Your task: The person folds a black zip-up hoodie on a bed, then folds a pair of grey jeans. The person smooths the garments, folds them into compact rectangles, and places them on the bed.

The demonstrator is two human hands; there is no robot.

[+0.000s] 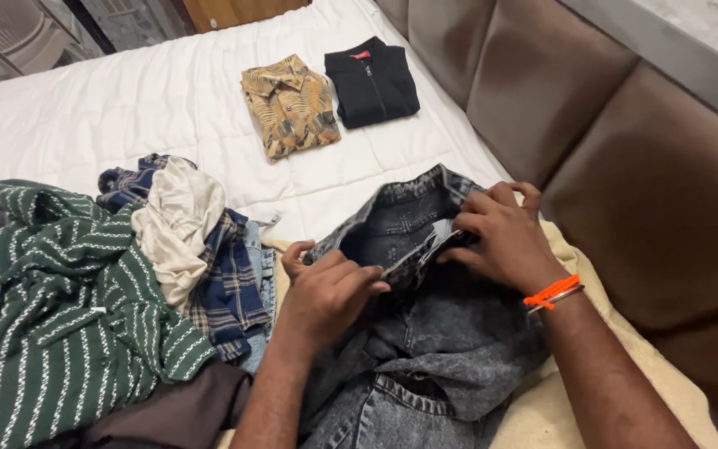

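The left hand (pixel 326 291), in the lower middle of the frame, has its grip clenched on the grey acid-washed jeans (pixel 434 333), fingers pinched over the folded waistband edge with the thumb tucked under the cloth. The right hand (pixel 500 237), just right of centre, is grasping the same waistband a little farther up, its fingers curled over the inner side where a pale pocket lining shows. An orange cord bracelet (pixel 552 291) and a thin metal bangle sit on that wrist.

The jeans lie in the lower centre of the frame, bunched and creased, waist end lifted between the two hands and the rest spread on a cream blanket (pixel 592 333) at the bed's edge. The denim is mottled dark and light grey with stitched seams.

A small red label (pixel 361 54) marks the collar of a folded black zip jacket (pixel 373 81) in the upper middle. Just beside it, to the left, lies a folded tan patterned shirt (pixel 290 104). Both rest on the white bed (pixel 85 116), with open quilt around them and towards the upper left.

At the left edge is a heap of loose clothes: a green striped garment (pixel 51 316), a blue plaid shirt (pixel 226 283) and a cream cloth (pixel 176 224). A brown padded headboard (pixel 625 166) closes off the right side.
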